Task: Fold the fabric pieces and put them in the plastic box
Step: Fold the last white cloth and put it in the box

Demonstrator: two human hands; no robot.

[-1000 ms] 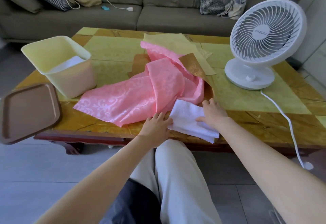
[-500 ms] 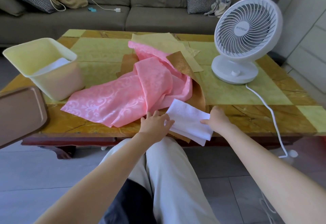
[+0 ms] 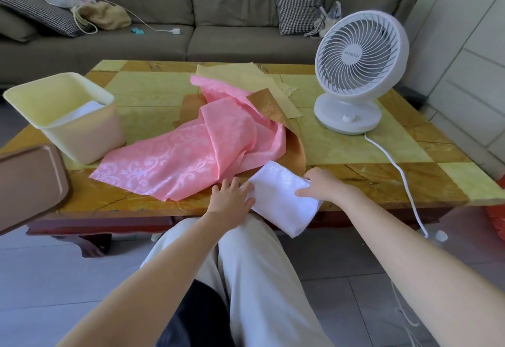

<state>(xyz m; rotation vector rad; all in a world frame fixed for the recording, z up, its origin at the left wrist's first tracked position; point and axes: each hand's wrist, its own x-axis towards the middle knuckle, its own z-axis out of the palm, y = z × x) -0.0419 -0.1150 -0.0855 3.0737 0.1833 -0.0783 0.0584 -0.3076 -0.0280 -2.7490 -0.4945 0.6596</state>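
1. A folding job in a living room stands at an early stage. One white piece [image 3: 82, 111] already lies inside the pale yellow plastic box [image 3: 87, 139] at the left of the table [image 3: 355, 150], and a second piece looks nearly ready to join it.
2. That second piece, a white cloth [image 3: 281, 202], lies folded into a small rectangle at the near edge of the table, with its near corner hanging over the edge above the person's lap. It is well apart from the box.
3. Most of the work appears to remain. A long pink fabric [image 3: 177, 163] sprawls unfolded across the middle of the table, with a gold fabric [image 3: 273, 106] rumpled under it and a pale yellow fabric [image 3: 246, 79] spread flat behind.
4. The left hand [image 3: 232, 196] lies flat with its fingers [image 3: 218, 189] straight and spread. It grasps nothing. Its thumb side touches the left edge of the white cloth, and its fingertips reach the hem of the pink fabric.
5. The right hand [image 3: 321, 185] rests on the right side of the white cloth with the thumb laid across the top. Whether the other fingers are tucked under in a pinch cannot be told from here.
6. A white fan [image 3: 360, 68] stands at the right of the table, and a brown tray [image 3: 30, 182] juts in at the left.
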